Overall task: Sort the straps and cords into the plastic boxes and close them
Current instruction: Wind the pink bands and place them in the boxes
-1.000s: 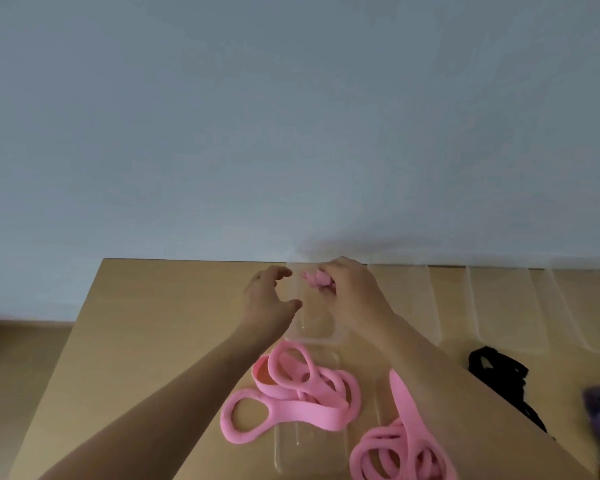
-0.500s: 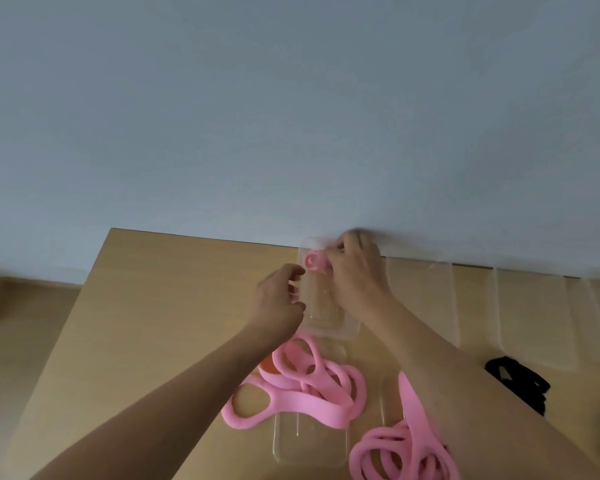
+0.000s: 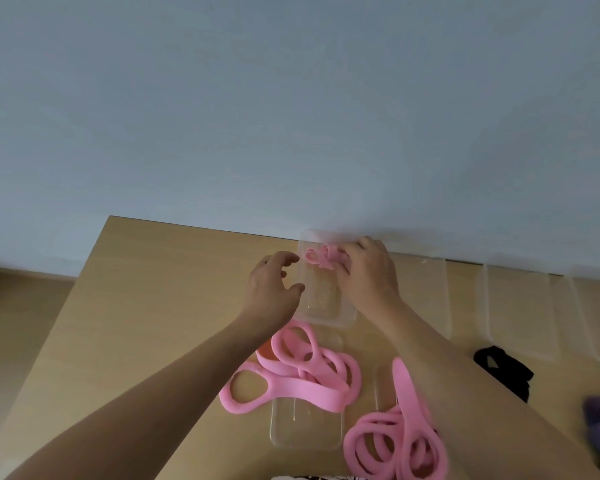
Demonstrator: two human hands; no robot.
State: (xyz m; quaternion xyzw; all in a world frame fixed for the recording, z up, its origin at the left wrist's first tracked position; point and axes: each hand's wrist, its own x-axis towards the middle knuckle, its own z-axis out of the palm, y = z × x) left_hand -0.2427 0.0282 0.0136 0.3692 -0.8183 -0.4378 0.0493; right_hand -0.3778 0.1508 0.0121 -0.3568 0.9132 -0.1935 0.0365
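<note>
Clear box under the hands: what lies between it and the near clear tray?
In the head view, a loose pile of pink straps lies between the clear box and the near tray, overlapping the tray.

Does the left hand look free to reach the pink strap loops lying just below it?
Probably yes: the left hand holds nothing, and the pink strap loops lie uncovered beside its forearm.

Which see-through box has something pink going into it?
The clear box farthest left against the wall, between both hands. The right hand pushes a small pink strap into its far end; the other boxes along the wall look empty.
</note>
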